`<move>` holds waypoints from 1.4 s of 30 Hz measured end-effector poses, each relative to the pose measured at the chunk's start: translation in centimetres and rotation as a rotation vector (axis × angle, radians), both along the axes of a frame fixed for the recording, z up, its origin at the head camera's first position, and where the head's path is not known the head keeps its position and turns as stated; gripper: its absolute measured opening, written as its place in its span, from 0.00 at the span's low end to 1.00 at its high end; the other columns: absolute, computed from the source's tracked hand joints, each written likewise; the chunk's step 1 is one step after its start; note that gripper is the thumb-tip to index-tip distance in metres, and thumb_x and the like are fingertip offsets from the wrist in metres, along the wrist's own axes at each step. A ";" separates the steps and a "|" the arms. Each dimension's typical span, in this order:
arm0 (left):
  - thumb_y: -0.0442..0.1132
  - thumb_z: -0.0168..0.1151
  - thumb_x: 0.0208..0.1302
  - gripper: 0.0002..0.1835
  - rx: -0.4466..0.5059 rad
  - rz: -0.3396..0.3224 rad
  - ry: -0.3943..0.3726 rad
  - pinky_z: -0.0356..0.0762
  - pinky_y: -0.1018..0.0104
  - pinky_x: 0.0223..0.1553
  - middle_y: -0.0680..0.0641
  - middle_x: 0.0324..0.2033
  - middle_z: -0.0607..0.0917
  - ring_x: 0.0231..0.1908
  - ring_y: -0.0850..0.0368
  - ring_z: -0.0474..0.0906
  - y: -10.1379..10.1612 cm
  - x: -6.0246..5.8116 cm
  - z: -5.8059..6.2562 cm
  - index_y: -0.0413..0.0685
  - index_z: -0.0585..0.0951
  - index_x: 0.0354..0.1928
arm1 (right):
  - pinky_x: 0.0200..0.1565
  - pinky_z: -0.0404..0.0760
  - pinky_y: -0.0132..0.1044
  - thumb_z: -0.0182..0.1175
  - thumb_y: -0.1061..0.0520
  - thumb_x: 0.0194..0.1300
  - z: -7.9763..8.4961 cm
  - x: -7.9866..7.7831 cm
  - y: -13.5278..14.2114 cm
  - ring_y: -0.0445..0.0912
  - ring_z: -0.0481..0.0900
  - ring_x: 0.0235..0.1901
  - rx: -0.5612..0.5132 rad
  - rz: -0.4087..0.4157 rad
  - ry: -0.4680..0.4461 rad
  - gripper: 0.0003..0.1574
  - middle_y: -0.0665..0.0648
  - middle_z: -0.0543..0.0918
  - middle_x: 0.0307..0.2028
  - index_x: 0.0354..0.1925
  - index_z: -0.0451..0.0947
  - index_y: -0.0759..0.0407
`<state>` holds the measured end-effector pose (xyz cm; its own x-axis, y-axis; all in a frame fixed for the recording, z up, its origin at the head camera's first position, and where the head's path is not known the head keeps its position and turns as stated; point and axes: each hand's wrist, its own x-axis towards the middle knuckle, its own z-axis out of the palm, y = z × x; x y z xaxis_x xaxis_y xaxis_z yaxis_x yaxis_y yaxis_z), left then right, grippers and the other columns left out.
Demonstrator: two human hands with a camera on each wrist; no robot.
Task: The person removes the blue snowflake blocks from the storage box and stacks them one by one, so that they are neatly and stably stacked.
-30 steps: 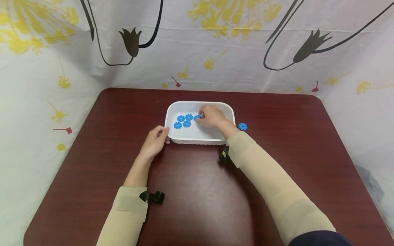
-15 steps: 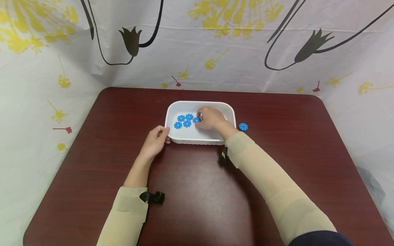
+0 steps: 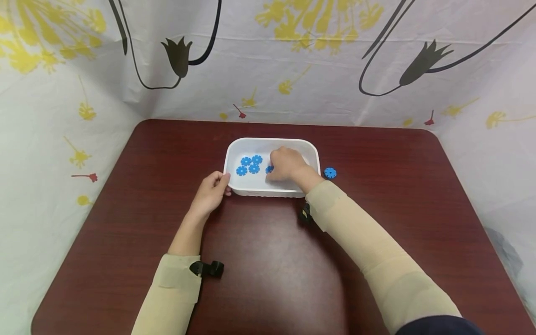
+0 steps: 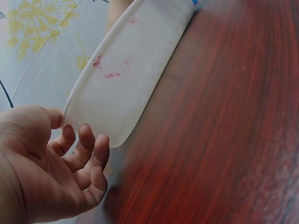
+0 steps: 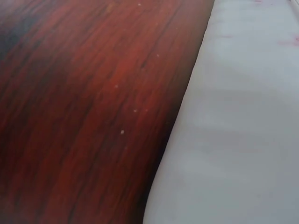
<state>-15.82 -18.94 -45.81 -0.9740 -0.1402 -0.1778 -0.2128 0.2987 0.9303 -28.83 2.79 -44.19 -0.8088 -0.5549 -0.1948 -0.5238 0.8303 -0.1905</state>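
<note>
A white plastic tray [image 3: 268, 191] stands on the table. My left hand [image 3: 211, 191] grips its near left corner; in the left wrist view the thumb of that hand [image 4: 56, 163] is at the rim and the curled fingers are against the outer wall. Reaching over the tray's right side, my right hand [image 3: 286, 164] pinches a blue notched plastic disc [image 3: 269, 170] low inside the tray, most of it hidden by the fingers. Several more blue discs [image 3: 250, 165] lie flat in the tray's left half. The right wrist view shows only the tray's outer wall [image 5: 233, 130] and tabletop, no hand.
One blue disc [image 3: 330, 173] lies on the dark red wooden table [image 3: 268, 260], just right of the tray. A white patterned cloth [image 3: 268, 93] hangs behind the table and along both sides. Black wrist cameras [image 3: 207, 268] are strapped at the sleeves.
My right hand has drawn the disc it pinches slightly nearer to me, away from the discs at the left. The left hand stays at the tray's corner.
</note>
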 end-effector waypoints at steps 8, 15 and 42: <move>0.46 0.51 0.79 0.17 -0.004 0.003 -0.004 0.80 0.61 0.43 0.43 0.32 0.80 0.34 0.52 0.80 0.1 0.0 0.0 0.37 0.76 0.40 | 0.39 0.75 0.43 0.71 0.39 0.51 0.0 0.2 0.7 0.49 0.74 0.35 -0.039 0.004 0.022 0.23 0.53 0.79 0.31 0.30 0.78 0.55; 0.46 0.51 0.79 0.17 -0.004 0.009 0.002 0.81 0.59 0.44 0.42 0.32 0.80 0.34 0.52 0.80 0.2 0.0 0.1 0.37 0.76 0.40 | 0.39 0.75 0.42 0.70 0.40 0.49 0.4 0.1 1.8 0.50 0.75 0.34 -0.188 -0.003 0.055 0.26 0.53 0.81 0.30 0.37 0.81 0.58; 0.48 0.50 0.79 0.18 -0.008 0.009 -0.021 0.78 0.60 0.45 0.41 0.34 0.80 0.36 0.51 0.80 0.1 0.1 -0.1 0.38 0.76 0.41 | 0.32 0.73 0.40 0.68 0.50 0.41 1.2 0.7 6.0 0.46 0.75 0.27 -0.522 -0.034 0.150 0.18 0.51 0.81 0.26 0.33 0.79 0.56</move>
